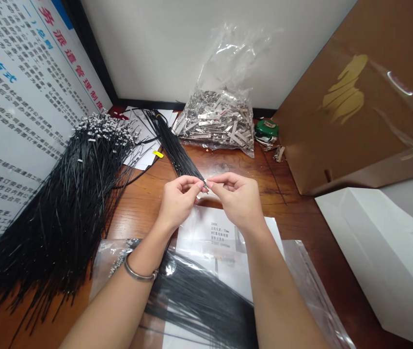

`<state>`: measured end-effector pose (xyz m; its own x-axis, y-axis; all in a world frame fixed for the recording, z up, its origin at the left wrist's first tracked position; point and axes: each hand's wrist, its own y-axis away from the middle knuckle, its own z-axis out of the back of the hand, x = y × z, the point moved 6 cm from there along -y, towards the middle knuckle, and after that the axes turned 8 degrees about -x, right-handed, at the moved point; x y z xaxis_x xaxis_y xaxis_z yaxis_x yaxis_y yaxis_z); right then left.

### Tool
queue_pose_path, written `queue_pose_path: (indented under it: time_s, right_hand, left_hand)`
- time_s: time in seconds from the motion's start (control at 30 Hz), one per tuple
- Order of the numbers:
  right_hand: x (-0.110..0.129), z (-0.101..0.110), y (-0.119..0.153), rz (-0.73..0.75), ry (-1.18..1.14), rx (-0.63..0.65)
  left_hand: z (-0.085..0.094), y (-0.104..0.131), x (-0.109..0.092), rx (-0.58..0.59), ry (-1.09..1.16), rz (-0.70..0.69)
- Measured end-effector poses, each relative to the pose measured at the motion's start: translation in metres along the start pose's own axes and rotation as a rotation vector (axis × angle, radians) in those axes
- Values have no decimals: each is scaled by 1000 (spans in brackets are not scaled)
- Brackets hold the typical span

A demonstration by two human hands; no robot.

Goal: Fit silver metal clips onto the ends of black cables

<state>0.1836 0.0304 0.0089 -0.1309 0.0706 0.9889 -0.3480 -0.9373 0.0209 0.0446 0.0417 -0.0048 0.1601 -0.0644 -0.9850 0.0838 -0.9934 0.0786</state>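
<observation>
My left hand and my right hand meet in the middle, both closed in a pinch, fingertips almost touching. Between them shows a tiny white and silvery piece, too small to name. What looks like a thin black wire runs down from under my left hand, seemingly held in its fingers. Just behind the fingertips end the tips of a tied bundle of black wires lying on the table. Under my forearms lies a clear plastic bag with more black wires inside, over a printed paper sheet.
At left, a big heap of black wires with white ends leans on a printed board. A clear bag of metal clips stands at the back, beside a green tape measure. Brown and white boxes stand right.
</observation>
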Motion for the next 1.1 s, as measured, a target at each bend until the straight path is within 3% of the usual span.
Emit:
queue_pose_path:
  time_s: [1.1]
  right_hand:
    - [1, -4, 1, -30, -89, 45]
  left_hand:
    - [0, 3, -3, 35, -66, -71]
